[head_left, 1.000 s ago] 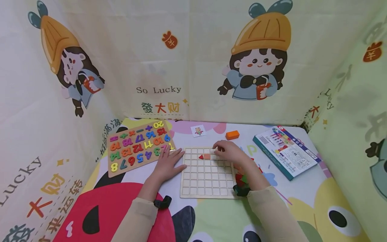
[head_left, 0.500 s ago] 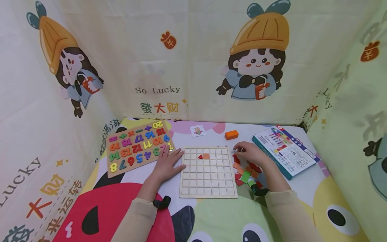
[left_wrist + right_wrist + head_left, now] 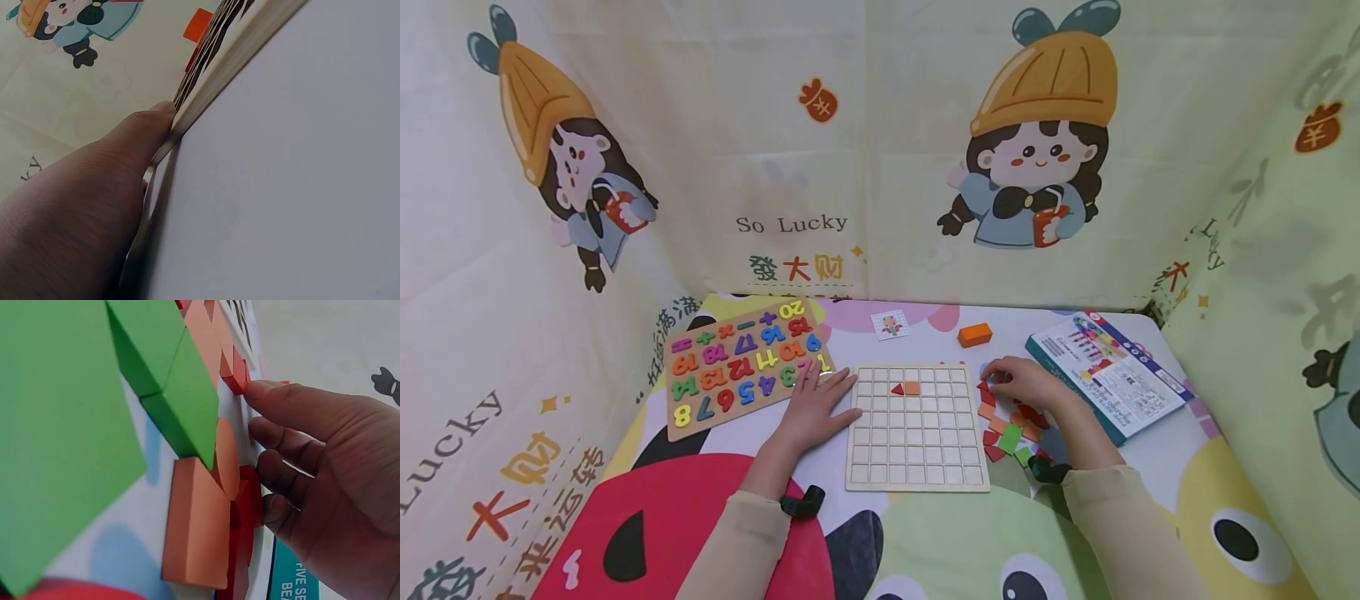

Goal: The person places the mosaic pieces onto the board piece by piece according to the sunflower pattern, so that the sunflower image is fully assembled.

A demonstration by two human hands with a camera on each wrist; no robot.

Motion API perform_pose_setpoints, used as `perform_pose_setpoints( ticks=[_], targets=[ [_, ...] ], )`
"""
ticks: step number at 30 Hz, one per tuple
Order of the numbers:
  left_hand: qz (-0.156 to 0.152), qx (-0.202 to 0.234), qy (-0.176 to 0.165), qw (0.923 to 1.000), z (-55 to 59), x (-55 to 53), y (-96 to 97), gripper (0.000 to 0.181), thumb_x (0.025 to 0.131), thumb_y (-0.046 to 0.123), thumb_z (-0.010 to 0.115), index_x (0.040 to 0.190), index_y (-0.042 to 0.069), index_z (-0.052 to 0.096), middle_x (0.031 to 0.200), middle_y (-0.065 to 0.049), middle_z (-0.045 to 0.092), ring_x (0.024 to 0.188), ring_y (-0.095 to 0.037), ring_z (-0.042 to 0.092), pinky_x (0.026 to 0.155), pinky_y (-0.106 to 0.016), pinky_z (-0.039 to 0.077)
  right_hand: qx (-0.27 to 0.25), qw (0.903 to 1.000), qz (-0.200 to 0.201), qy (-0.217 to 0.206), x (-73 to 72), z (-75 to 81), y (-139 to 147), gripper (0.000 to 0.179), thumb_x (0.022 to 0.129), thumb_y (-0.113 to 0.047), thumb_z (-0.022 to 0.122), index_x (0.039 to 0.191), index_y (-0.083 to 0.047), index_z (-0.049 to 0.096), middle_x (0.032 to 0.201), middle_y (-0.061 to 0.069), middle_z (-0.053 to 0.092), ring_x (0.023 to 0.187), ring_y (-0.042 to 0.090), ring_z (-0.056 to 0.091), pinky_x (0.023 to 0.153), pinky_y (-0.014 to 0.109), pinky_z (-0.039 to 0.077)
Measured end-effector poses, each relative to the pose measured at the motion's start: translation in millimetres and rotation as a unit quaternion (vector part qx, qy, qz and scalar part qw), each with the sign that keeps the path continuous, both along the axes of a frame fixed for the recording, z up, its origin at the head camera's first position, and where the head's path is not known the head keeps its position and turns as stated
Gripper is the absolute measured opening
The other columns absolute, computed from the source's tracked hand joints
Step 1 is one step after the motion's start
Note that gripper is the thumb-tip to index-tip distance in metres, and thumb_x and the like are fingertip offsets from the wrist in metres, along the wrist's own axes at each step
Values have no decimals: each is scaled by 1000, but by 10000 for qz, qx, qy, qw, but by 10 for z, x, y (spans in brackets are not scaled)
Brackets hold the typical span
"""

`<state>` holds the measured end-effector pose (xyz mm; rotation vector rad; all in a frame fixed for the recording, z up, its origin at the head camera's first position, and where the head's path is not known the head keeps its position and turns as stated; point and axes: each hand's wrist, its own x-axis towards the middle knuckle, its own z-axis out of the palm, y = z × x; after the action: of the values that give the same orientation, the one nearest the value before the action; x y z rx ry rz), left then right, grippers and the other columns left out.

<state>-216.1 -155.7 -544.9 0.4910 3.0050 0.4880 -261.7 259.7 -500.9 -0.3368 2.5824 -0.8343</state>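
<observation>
The left hand (image 3: 811,415) lies with fingers spread between the number board (image 3: 692,408) and the wooden grid board (image 3: 917,446). Its thumb (image 3: 140,134) touches the grid board's edge in the left wrist view. A small red triangle (image 3: 898,389) and an orange square (image 3: 912,387) sit in neighbouring cells. Right of the grid, the right hand (image 3: 1026,385) is over loose coloured pieces. In the right wrist view, its thumb tip (image 3: 259,390) meets a small red piece (image 3: 237,374), with the other fingers loosely bent below. Green blocks (image 3: 181,394) and an orange block (image 3: 197,525) lie nearby.
An orange block (image 3: 975,335) and a small picture card (image 3: 891,324) lie behind the grid board. At the right is a flat box (image 3: 1108,379) with a teal side. Printed fabric walls (image 3: 880,167) surround the table's back and sides.
The right hand has moved right from the grid board's upper right corner to the loose pieces, then slightly down onto them. The left hand stays in place.
</observation>
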Motion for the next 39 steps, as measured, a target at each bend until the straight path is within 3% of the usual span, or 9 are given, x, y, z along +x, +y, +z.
perform_pose_setpoints(
  ticks=[17, 27, 32, 39],
  targets=[
    [-28, 31, 26, 10000, 1, -8, -11, 74, 89, 71, 51, 153, 36, 35, 162, 9, 31, 155, -35, -4, 124, -57, -5, 157, 9996, 107, 198, -39, -40, -2, 21, 93, -25, 69, 111, -17, 64, 98, 2, 62, 93, 20, 55, 78, 29, 51],
    [-35, -92, 45, 9999, -31, -26, -11, 75, 89, 71, 49, 154, 36, 33, 163, 9, 29, 155, -35, -6, 124, -56, -7, 171, 9998, -79, 117, -55, -69, 9, 19, 92, -30, 70, 105, -18, 63, 93, 2, 62, 89, 19, 55, 74, 29, 49],
    [-30, -96, 37, 9999, -39, -28, -15, 75, 89, 71, 49, 154, 36, 33, 163, 9, 29, 155, -35, -7, 124, -56, -7, 151, 9997, -164, 79, -37, -40, 14, 22, 92, -33, 70, 106, -17, 63, 95, 2, 62, 89, 20, 55, 75, 29, 49],
    [-24, -52, 48, 10000, -35, -27, -15, 75, 89, 72, 49, 154, 36, 34, 162, 10, 29, 155, -34, -7, 124, -55, -6, 138, 9991, -157, 371, 8, 54, -81, 23, 92, -34, 69, 106, -17, 63, 93, 4, 60, 87, 20, 55, 70, 30, 48]
  ],
)
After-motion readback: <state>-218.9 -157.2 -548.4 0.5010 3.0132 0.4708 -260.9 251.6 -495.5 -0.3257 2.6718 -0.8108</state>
